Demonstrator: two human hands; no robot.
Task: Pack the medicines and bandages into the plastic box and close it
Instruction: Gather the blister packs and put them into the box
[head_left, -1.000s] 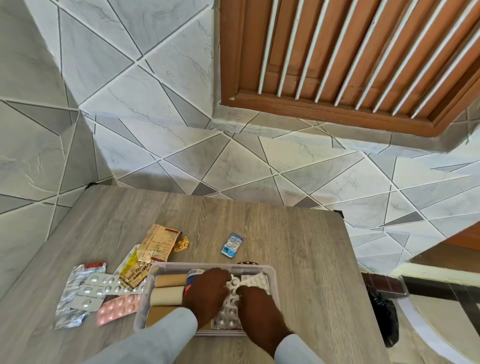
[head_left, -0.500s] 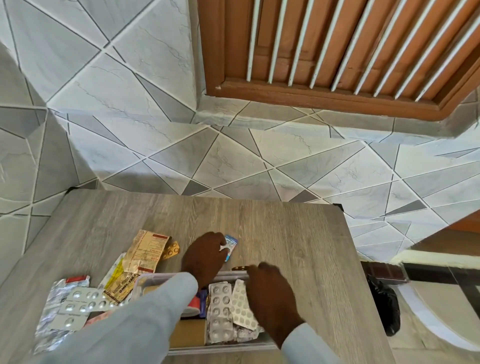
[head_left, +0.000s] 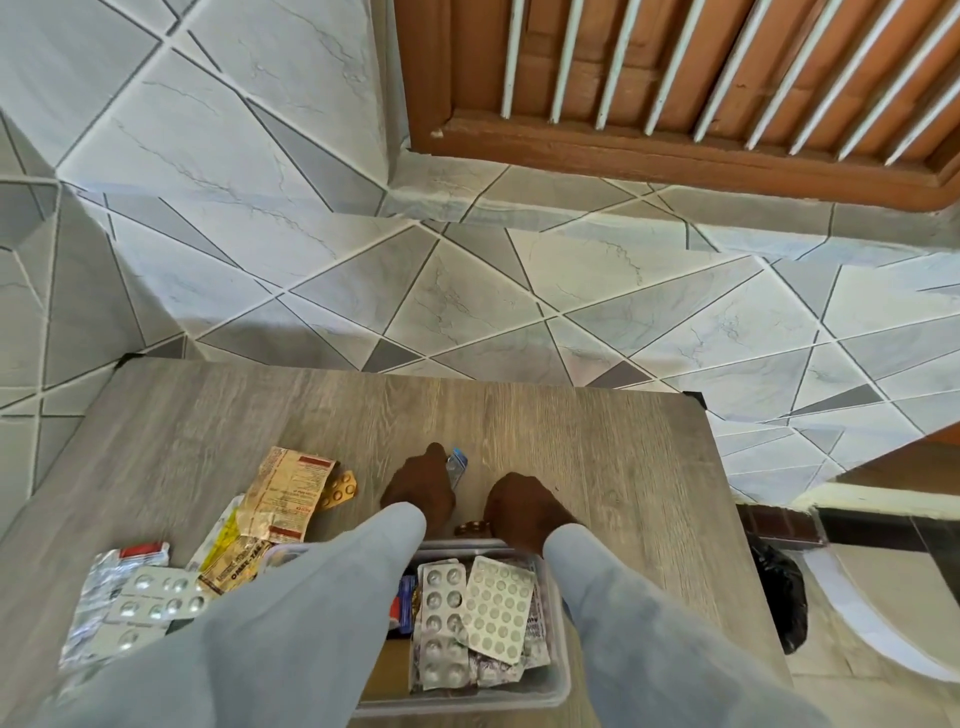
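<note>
Foil-light small blue blister strip (head_left: 457, 466) beyond the clear plastic box (head_left: 556, 670); left hand (head_left: 421, 491) pinches its edge, right hand's (head_left: 524, 506) grip unclear

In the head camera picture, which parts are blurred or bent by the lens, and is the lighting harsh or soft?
Head view: the grey sleeves and the foil blister packs at lower left are smeared by motion blur; the plastic box and the white blister sheet inside it stay fairly sharp. The wide lens bends the tile lines and window bars near the edges. The light is soft daylight, with no hard shadows on the table.
</note>
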